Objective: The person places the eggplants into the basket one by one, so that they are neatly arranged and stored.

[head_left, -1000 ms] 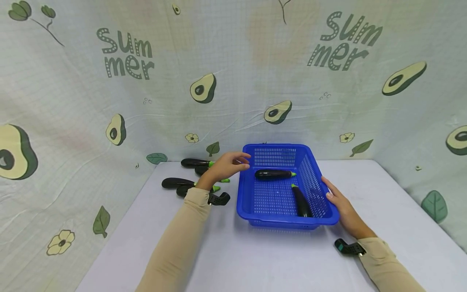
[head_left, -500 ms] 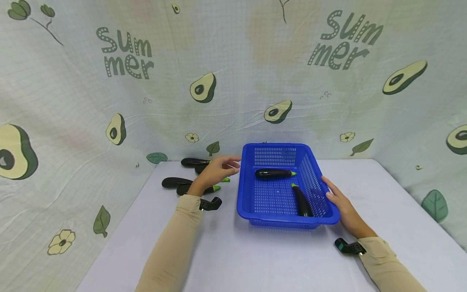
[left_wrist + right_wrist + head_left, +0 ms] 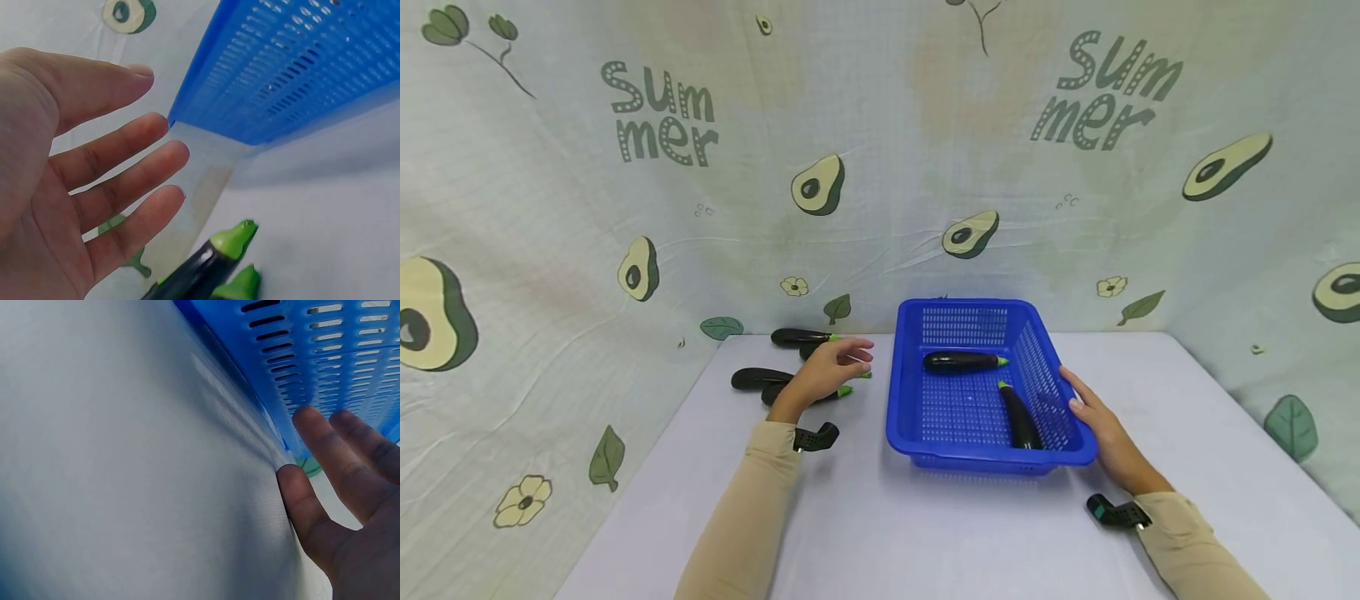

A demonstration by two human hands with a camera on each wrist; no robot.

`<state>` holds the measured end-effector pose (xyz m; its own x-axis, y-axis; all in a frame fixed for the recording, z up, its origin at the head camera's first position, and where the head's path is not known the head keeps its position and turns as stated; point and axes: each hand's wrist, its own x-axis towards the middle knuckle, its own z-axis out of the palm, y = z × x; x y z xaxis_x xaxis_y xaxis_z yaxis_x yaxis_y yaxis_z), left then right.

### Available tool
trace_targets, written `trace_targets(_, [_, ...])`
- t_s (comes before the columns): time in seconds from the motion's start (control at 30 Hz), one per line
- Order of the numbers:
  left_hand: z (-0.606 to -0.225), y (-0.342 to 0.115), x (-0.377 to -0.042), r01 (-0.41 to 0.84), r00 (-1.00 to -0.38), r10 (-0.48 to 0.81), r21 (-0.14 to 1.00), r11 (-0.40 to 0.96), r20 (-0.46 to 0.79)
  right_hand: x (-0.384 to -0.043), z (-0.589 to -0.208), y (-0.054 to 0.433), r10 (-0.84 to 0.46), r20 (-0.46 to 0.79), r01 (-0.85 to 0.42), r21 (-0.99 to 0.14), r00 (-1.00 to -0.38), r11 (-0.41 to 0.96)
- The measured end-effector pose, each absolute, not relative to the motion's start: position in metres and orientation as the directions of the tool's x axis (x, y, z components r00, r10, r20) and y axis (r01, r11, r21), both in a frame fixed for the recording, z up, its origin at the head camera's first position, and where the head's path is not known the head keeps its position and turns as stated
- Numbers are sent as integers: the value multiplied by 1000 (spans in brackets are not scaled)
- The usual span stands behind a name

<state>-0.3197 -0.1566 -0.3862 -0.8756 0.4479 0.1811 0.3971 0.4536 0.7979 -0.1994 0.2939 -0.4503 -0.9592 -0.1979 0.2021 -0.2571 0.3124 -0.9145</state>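
Note:
A blue plastic basket [image 3: 977, 455] stands on the table, with one eggplant [image 3: 958, 362] lying across its far part and another eggplant [image 3: 1021, 421] along its right side. Over the loose eggplants to the left hovers my left hand [image 3: 822, 370], its fingers spread and nothing held, as the left wrist view also shows. Beneath and behind it lie a far eggplant [image 3: 796, 337] and a nearer eggplant [image 3: 758, 379], among others partly hidden by the hand. My right hand [image 3: 1107, 429] rests against the basket's right side, fingers extended along the outer wall [image 3: 275, 356] and thumb near the rim.
A white cloth covers the table [image 3: 940, 542]. Behind it and at both sides hangs a pale curtain [image 3: 880, 250] printed with avocados and lettering. The basket's far end is close to the back curtain. Each wrist wears a black camera strap [image 3: 817, 437].
My left hand has moved left and slightly downward, away from the basket's left rim to above the loose eggplants. The right hand and basket stay in place.

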Motion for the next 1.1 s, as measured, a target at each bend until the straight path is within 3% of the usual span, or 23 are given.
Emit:
trace_targets(0.63, [-407, -210, -307, 374, -905, 347, 850, 372, 246, -198, -449, 293, -196, 200, -255, -914, -960, 315])
trace_targets(1.1, [-415, -231, -299, 312, -950, 188, 799, 513, 250, -198, -449, 291, -187, 200, -251, -915, -962, 315])
